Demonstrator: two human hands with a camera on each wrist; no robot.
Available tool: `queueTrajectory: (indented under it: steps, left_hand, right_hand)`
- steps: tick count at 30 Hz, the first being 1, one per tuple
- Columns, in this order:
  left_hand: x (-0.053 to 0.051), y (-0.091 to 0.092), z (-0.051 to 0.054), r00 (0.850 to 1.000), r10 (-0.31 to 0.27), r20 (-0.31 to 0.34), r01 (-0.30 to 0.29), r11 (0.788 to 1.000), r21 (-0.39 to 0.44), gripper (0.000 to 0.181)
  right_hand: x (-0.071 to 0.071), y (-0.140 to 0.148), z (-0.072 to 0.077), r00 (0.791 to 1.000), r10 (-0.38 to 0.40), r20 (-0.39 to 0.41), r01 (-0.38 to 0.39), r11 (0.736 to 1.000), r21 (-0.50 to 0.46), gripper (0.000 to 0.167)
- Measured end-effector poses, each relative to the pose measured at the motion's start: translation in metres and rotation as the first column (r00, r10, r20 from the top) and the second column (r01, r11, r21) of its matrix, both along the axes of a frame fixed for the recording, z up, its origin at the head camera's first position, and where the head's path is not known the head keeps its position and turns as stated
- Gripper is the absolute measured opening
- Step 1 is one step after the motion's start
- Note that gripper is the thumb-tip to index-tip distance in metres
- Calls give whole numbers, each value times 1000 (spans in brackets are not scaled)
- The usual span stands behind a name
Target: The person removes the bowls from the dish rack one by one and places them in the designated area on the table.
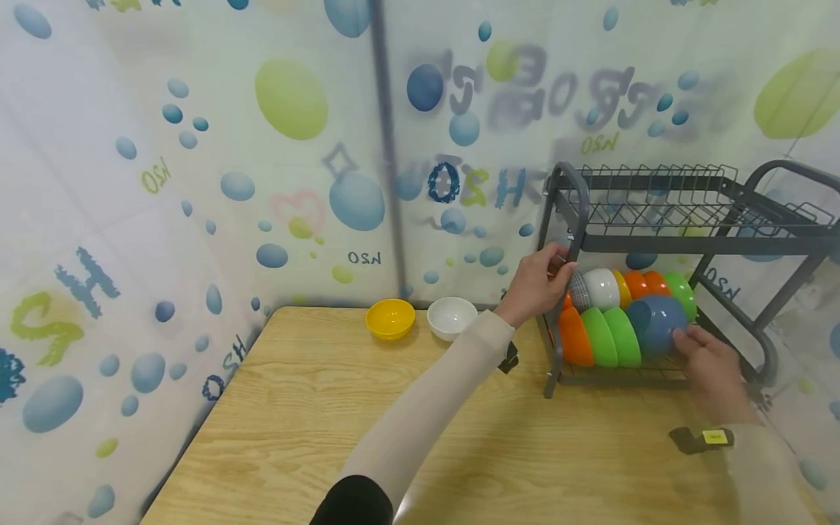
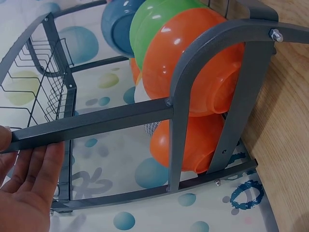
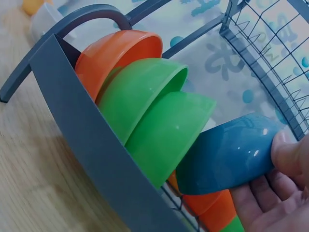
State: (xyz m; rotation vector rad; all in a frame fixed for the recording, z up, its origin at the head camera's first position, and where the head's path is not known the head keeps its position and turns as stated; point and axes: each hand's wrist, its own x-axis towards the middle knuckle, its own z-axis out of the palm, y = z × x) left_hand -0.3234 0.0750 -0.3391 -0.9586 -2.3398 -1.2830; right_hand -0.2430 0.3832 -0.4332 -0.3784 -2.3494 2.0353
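Note:
My right hand (image 1: 712, 368) grips a blue bowl (image 1: 650, 324) by its side, with the thumb on one face and the fingers on the other in the right wrist view. The bowl stands on edge in the lower tier of a dark grey two-tier dish rack (image 1: 682, 246). Beside it lean two green bowls (image 1: 621, 337) and an orange bowl (image 1: 576, 338). At the rack's left side my left hand (image 1: 534, 286) holds a frame bar, its thumb and fingers on opposite sides of the metal in the left wrist view.
Behind the front row sit more bowls, among them a white bowl (image 1: 601, 289) and a patterned bowl (image 1: 579, 292). A yellow bowl (image 1: 390, 319) and another white bowl (image 1: 451, 319) stand upright on the wooden table (image 1: 295, 408), left of the rack. A patterned curtain (image 1: 295, 182) hangs behind.

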Motion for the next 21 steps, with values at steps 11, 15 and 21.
queueTrajectory:
  steps: [11,15,21]
  left_hand:
    - [0,0,-1,1000,-2,-8,2,1000,4,20]
    - [-1,0,-1,1000,-3,-10,3,1000,7,19]
    - [-1,0,-1,1000,-1,-8,1,1000,8,19]
  right_hand:
    - [6,-14,18,987,-58,-151,110,926,362,58]
    - [7,-22,23,975,-72,-209,168,855,491,62]
    - [15,-34,31,938,-60,-342,245,812,529,55]
